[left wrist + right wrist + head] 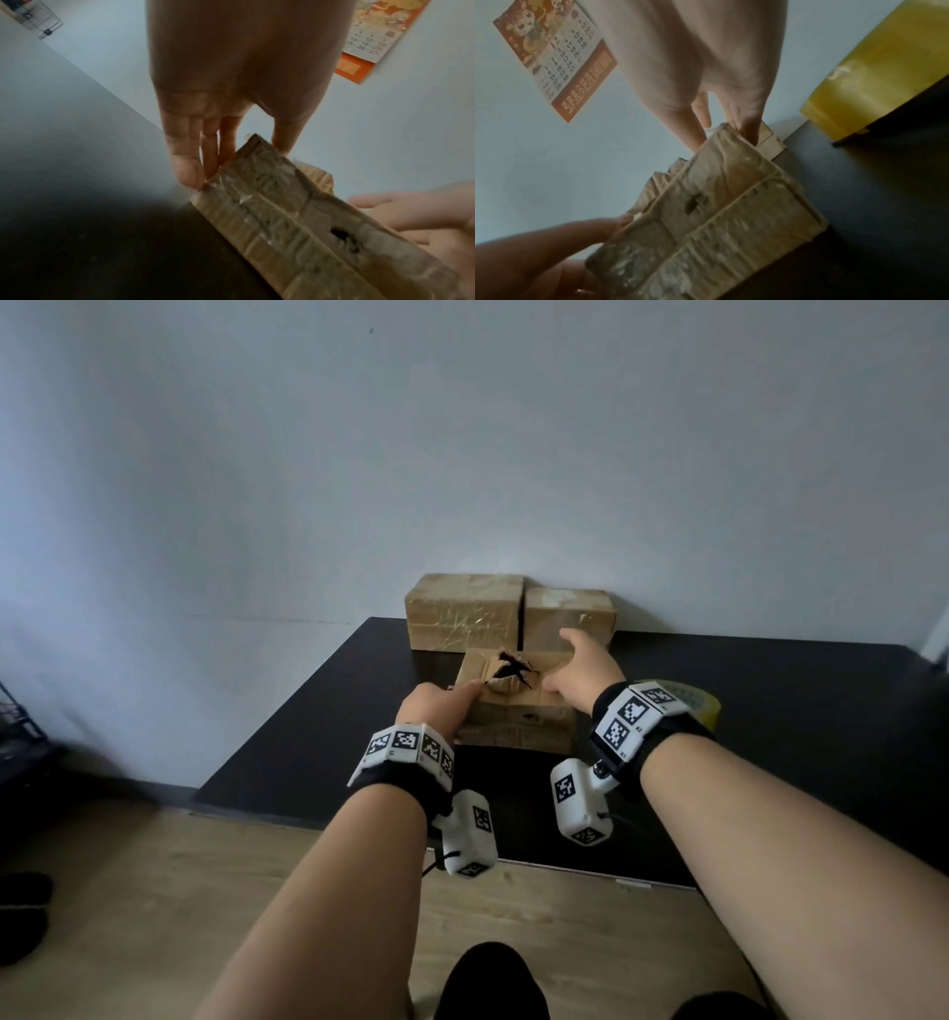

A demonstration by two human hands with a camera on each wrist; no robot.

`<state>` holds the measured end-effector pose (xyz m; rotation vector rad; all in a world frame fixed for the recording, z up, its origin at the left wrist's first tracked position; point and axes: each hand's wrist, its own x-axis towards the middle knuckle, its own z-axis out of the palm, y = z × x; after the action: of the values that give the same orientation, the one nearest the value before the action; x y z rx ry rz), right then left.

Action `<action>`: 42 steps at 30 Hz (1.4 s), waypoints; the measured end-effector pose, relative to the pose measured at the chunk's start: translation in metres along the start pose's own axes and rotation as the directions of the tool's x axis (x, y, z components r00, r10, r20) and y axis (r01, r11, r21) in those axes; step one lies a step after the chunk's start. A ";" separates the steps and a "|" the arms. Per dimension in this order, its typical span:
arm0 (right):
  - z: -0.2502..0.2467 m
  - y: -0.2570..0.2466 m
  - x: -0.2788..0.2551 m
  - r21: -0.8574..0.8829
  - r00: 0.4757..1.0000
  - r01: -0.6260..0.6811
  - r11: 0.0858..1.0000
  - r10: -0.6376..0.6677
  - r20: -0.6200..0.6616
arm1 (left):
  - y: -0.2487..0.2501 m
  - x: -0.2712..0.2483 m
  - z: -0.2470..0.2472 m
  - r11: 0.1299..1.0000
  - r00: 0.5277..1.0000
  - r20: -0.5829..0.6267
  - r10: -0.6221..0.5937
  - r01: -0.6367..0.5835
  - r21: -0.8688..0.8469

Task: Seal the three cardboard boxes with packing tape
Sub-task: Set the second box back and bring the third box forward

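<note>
Nearest, two bare forearms reach out over a pale wood-plank floor (154, 891), each wrist wearing a black band with white marker-printed blocks. Just beyond, on the black rectangular table (308, 737), sits the worn brown cardboard box with a torn, gaping top (518, 711), and both hands are on it. The left hand (436, 706) lies at the box's left edge with its fingers (187, 162) stretched out straight, the tips touching the top edge and a fingertip reaching toward the ragged hole; it curls round nothing. The right hand (585, 675) rests across the right part of the top, fingers (746, 121) extended and spread over the far edge, pressing rather than gripping. The box's front face shows wrinkled clear tape and a small dark hole. Just right of the right wrist, partly hidden behind it, stands the yellowish roll of packing tape (701, 706), resting on the table near the box. Farther back, two more brown cardboard boxes stand side by side against the pale blue-grey wall (462, 454): the larger left one (464, 613) with shiny tape across its front, and the smaller right one (570, 611) touching it. In the wrist views an orange wall calendar (554, 58) hangs on that wall.
</note>
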<state>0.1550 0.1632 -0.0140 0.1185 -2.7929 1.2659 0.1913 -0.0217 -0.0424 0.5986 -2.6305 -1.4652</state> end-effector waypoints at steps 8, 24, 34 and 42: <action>0.005 0.006 0.000 -0.170 0.997 0.050 0.984 -0.058 -0.044 | 0.028 0.001 0.013 0.883 0.911 0.031 0.412 -0.408 0.234; 0.038 0.017 -0.004 0.033 0.991 0.032 0.999 -0.027 -0.133 | 0.018 0.021 0.034 0.877 0.874 -0.077 0.479 -0.473 0.088; 0.039 0.015 -0.002 -0.058 0.989 0.063 0.996 -0.070 -0.133 | 0.025 0.015 0.036 0.886 0.906 -0.037 0.421 -0.402 0.232; 0.038 0.017 -0.009 -0.055 0.990 0.082 0.995 -0.088 -0.110 | 0.019 0.017 0.032 0.841 0.891 0.139 0.432 -0.454 0.294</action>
<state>0.1606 0.1459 -0.0529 0.1562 -2.6919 1.1450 0.1623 0.0070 -0.0466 -0.0637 -2.8171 -0.9469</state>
